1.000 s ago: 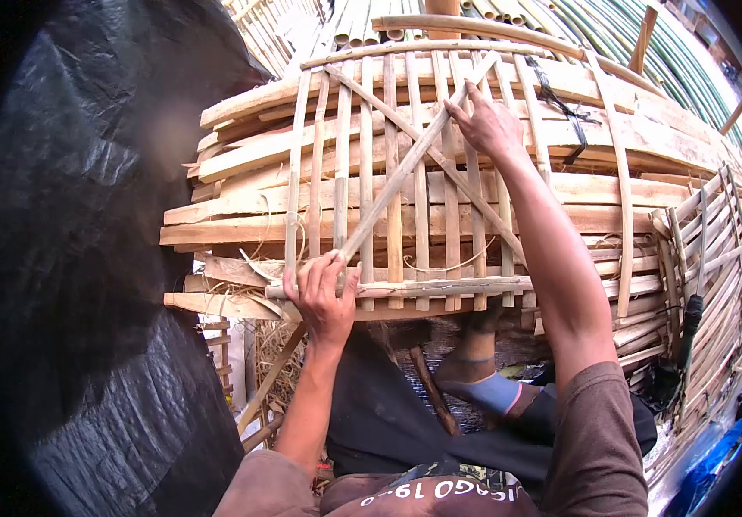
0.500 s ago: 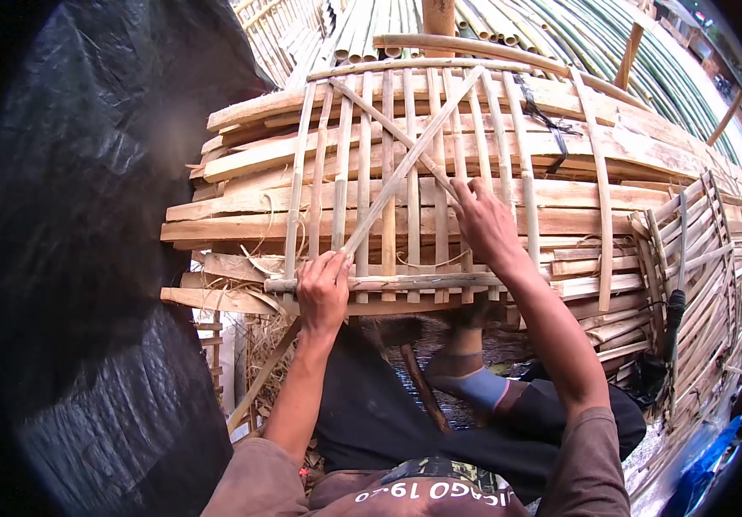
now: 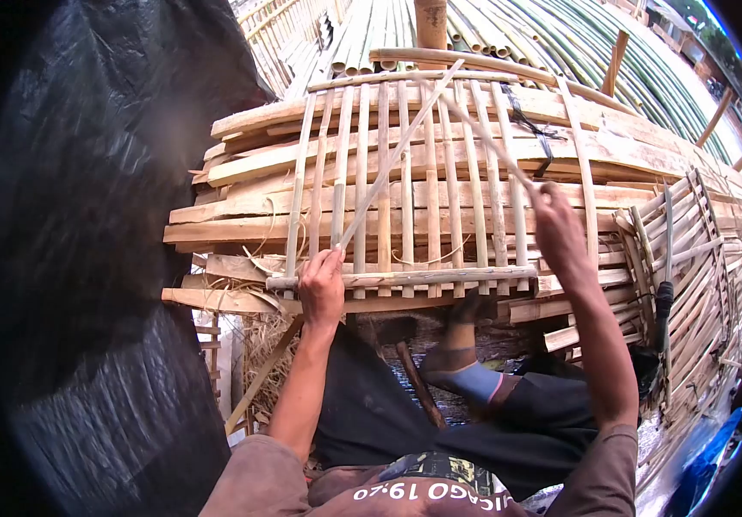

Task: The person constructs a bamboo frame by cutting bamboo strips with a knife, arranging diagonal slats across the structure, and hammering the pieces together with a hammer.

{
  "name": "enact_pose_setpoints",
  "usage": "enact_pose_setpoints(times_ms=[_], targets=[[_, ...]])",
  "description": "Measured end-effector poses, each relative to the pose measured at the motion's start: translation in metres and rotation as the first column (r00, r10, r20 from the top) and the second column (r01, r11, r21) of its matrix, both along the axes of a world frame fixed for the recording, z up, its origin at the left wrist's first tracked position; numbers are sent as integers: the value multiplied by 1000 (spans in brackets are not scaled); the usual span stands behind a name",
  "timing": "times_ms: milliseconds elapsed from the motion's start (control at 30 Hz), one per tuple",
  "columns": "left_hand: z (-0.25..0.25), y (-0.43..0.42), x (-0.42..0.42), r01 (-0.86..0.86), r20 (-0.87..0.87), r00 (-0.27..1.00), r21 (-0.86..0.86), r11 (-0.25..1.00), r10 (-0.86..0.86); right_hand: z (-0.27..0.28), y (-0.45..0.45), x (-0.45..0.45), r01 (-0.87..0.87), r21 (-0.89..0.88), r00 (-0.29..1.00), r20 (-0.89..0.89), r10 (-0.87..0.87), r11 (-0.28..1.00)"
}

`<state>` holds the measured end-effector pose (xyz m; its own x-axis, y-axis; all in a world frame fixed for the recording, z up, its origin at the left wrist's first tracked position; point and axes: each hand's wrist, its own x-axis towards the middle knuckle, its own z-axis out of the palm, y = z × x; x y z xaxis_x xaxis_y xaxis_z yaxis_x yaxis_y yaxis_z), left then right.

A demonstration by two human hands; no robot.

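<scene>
A bamboo panel [image 3: 440, 277] with several upright slats between two crosswise rails lies on the stacked wood in front of me. My left hand [image 3: 321, 289] is closed at its lower left corner. Its fingers pinch the lower end of a thin bamboo strip [image 3: 386, 175], which slants up across the slats to the top rail. To the right, my right hand [image 3: 559, 231] is closed round the near end of a second bamboo strip [image 3: 493, 145]. That strip points up and left over the panel, its far end near the top rail.
Split wooden planks [image 3: 255, 231] are stacked beneath the panel. A long-bladed knife with a dark handle [image 3: 664, 302] rests against slatted panels [image 3: 707, 284] at the right. Black plastic sheeting [image 3: 104, 215] hangs at the left. Bamboo poles [image 3: 552, 52] lie beyond. A foot [image 3: 466, 370] is below.
My right hand has moved right with its strip, which no longer crosses the other strip as an X. My left hand stays at the lower left corner.
</scene>
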<state>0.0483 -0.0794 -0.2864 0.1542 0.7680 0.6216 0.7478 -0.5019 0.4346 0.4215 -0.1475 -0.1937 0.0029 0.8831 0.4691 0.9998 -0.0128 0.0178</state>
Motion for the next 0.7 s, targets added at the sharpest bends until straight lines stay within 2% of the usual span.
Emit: enact_pose_setpoints(times_ms=[100,167,233,267,333,367,500,567,700], targets=[[-2,-3,3,4,-4,1000,-23,1000,-4,17,-35,24,151,0,988,-45,-151,989],[-5,-4,5,-27,-30,999,-21,999,26,25,-52,30,233,95,969,-111,-222,968],[-6,-5,6,-34,-35,999,-26,999,33,23,-57,35,223,206,964,-189,-185,953],[-6,-5,6,-37,-62,997,-18,999,36,20,-55,35,224,204,964,-187,-187,953],[-6,-5,5,-39,-93,995,-11,999,38,14,-40,25,138,318,961,-273,-48,938],[-6,-6,4,-23,-101,995,3,1000,23,12,-33,11,103,296,936,-351,8,950],[-5,-3,3,8,-120,993,48,999,-2,-14,-4,-25,-146,133,920,-346,184,980],[-5,-3,2,19,-116,993,52,998,-13,-32,11,-33,-205,127,904,-356,237,971],[-11,0,-2,27,-111,994,74,997,-19,-49,21,-51,-213,50,854,-475,211,976]])
